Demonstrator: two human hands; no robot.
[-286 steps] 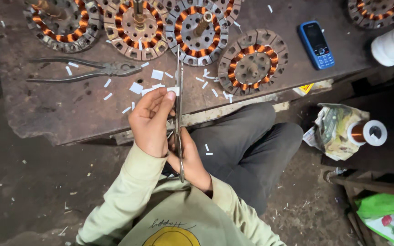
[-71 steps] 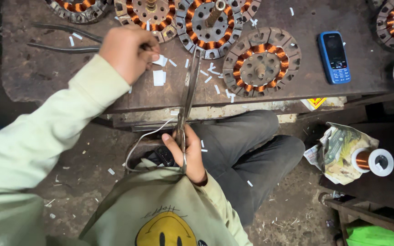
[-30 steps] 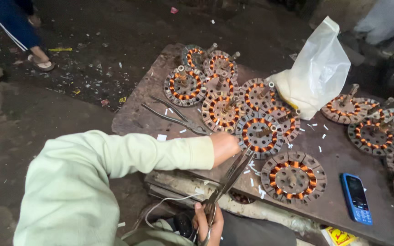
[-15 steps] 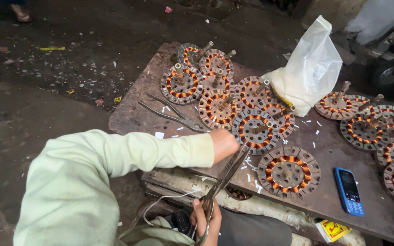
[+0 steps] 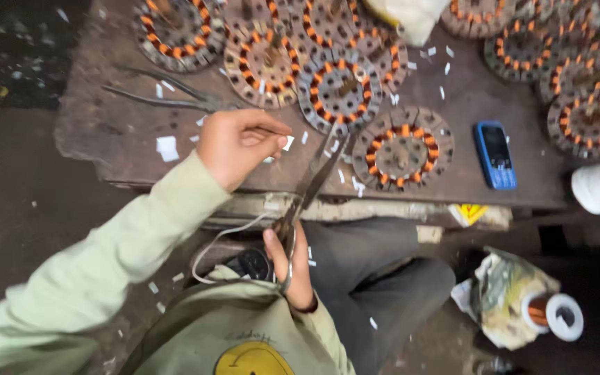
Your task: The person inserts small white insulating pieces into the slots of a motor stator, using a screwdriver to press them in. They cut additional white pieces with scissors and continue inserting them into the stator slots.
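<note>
While the left hand (image 5: pixel 234 146) hangs over the near edge of the worn brown workbench (image 5: pixel 112 132), its fingers are curled nearly closed, thumb and forefinger pinched together at its three o'clock side — whether anything thin sits in that pinch, I cannot tell. At about five o'clock from it, down by the lap, the right hand (image 5: pixel 289 267) is wrapped tight around the handles of a pair of scissors (image 5: pixel 307 194), whose long blades slant up toward one o'clock and end on the bench. A pale wire (image 5: pixel 220 239) loops out at nine o'clock of that hand. Just past the blade tips, at twelve o'clock, lies a wound stator (image 5: pixel 339 90) with orange coils; another stator (image 5: pixel 403 147) sits at three o'clock of the blades, and a blue phone (image 5: pixel 494 154) beyond it. Long pliers (image 5: pixel 168 97) lie at eleven o'clock of the left hand — white paper scraps (image 5: pixel 168 147) are scattered around.
</note>
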